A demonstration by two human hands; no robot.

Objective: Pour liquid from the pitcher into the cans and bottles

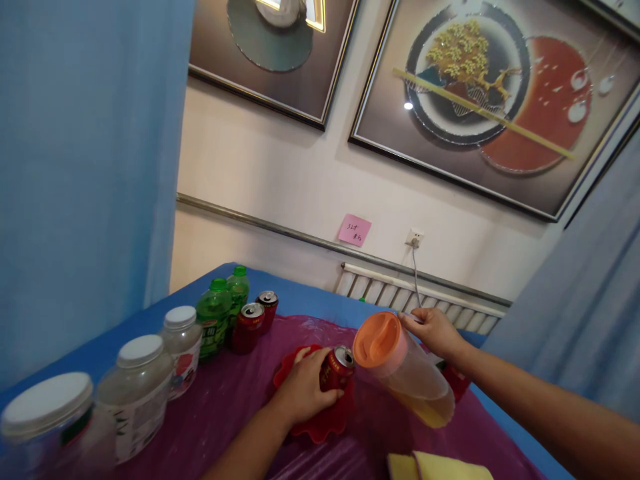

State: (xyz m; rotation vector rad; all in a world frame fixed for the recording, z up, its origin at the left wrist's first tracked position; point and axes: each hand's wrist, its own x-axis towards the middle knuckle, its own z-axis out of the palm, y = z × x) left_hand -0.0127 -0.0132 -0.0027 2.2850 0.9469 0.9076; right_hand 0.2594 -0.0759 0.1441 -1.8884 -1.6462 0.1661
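My left hand [307, 390] is wrapped round a red drink can [336, 371], whose opened top faces up. Under the can lies a red dish [320, 427] with a scalloped rim. With its fingers closed on the handle, my right hand [436, 331] holds a clear plastic pitcher [417, 377] with an orange lid [379, 340]. The pitcher leans left, its lid close beside the can's top, and some yellowish liquid shows low inside. I cannot see any liquid running between them. Part of the handle is hidden by my fingers.
Lidded jars [143, 380], green bottles [213, 320] and two red cans [249, 327] line the left. Purple plastic sheeting [225, 413] covers the blue table [310, 290]. A yellow cloth [450, 467] lies in front; a red object [456, 381] is partly behind the pitcher.
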